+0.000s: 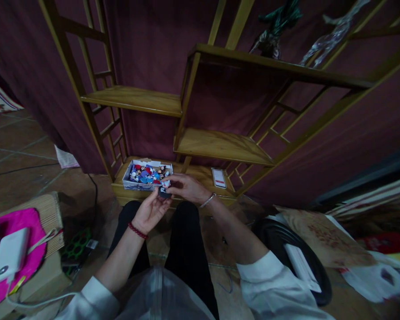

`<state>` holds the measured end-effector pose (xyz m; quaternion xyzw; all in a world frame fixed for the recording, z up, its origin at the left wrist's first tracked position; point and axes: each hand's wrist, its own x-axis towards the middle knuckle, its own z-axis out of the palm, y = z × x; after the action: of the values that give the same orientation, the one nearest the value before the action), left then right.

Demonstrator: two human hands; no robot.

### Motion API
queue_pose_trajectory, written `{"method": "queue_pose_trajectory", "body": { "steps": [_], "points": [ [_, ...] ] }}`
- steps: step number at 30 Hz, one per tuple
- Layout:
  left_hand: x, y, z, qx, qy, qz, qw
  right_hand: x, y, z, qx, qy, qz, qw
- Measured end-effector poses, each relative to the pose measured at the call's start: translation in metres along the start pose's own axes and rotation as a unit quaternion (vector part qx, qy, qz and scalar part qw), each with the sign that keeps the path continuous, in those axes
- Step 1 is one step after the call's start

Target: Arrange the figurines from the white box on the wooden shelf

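Between my hands, just in front of the low shelf, is a small figurine [165,190] with a white upper part and a dark round base. My left hand [151,210], palm up, grips the dark base with thumb and fingertips. From the right, my right hand [189,189] pinches the white upper part; its fingers hide some of it. Right behind them, an open cardboard box [130,184] stands on the bottom shelf. It is filled with several small colourful pieces [148,173] in blue, red and white, too small to name one by one.
A wooden shelf unit [136,98] rises ahead, with figurines [276,31] on its upper shelf. A white card-like item [219,178] lies at bottom right. Left are a white power bank [9,255] and pink cloth [36,222]; right, a black round tray [270,235].
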<state>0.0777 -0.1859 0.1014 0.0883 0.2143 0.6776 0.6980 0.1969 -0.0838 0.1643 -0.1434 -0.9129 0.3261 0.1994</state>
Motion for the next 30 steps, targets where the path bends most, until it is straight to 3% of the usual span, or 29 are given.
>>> {"method": "queue_pose_trajectory", "body": {
  "steps": [17,30],
  "points": [
    [-0.0009,-0.0005,0.0046,-0.021,0.031,-0.001,0.999,-0.0018,0.0015,0.0019,-0.036,0.030,-0.008,0.999],
    [-0.0009,-0.0032,0.0051,-0.031,0.009,0.015,0.999,-0.0055,0.0011,0.0058,-0.052,0.057,-0.026,0.997]
  ]
}}
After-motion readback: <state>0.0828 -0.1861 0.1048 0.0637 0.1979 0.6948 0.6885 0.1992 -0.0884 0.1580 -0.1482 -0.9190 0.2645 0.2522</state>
